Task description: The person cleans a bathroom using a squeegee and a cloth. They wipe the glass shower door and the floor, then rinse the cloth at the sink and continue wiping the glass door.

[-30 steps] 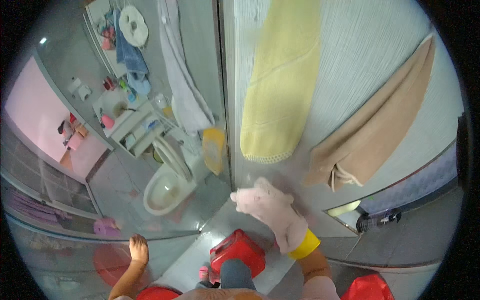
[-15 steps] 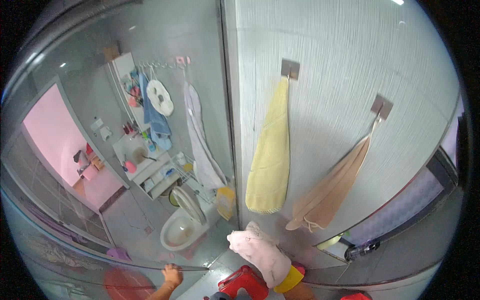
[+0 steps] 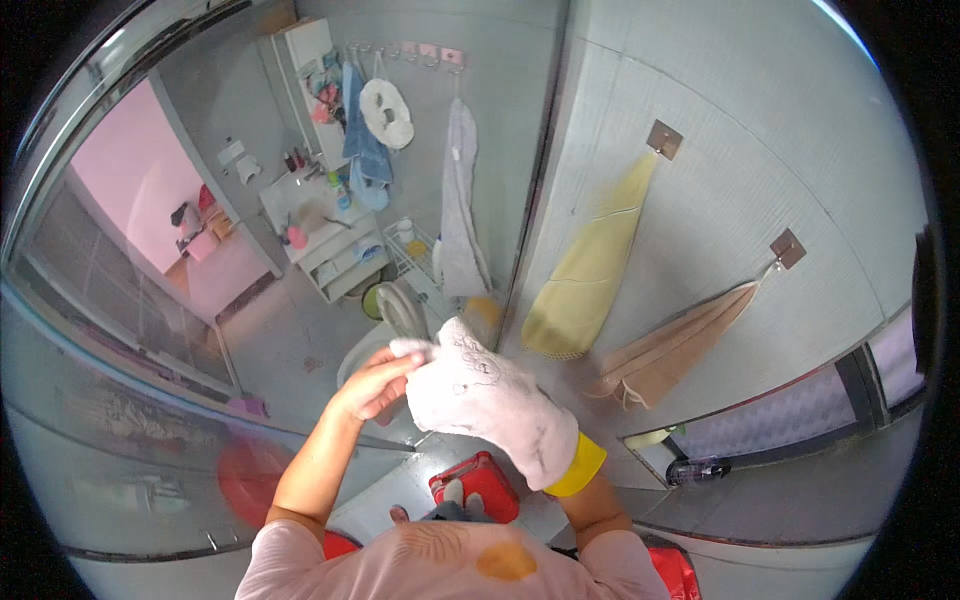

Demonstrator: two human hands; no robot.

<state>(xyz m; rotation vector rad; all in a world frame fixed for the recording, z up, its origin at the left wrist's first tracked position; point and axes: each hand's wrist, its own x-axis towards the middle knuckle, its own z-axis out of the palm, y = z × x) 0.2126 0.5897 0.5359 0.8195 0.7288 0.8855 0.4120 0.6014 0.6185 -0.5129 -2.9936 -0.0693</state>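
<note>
My right hand is inside a pale pink wash mitt (image 3: pixel 490 400) with a yellow cuff, raised in front of my chest. Dark squiggly marks, like stray hairs, show on the mitt's surface. The mitt hides my right fingers. My left hand (image 3: pixel 378 386) pinches the far left tip of the mitt between thumb and fingers. A yellow towel (image 3: pixel 590 275) and a brown towel (image 3: pixel 685 345) hang from wall hooks to the right of the mitt.
A glass panel (image 3: pixel 450 50) stands on the left; behind it are a toilet (image 3: pixel 400 308), a washbasin cabinet (image 3: pixel 330 250) and a hanging grey towel (image 3: pixel 462 210). A red case-like object (image 3: pixel 495 490) lies by my feet. A low window (image 3: pixel 780 420) is at right.
My left hand has risen from the lower edge of the glass and now grips the mitt's tip. The mitted right hand has come up and left. The view has shifted, showing my shirt and feet.
</note>
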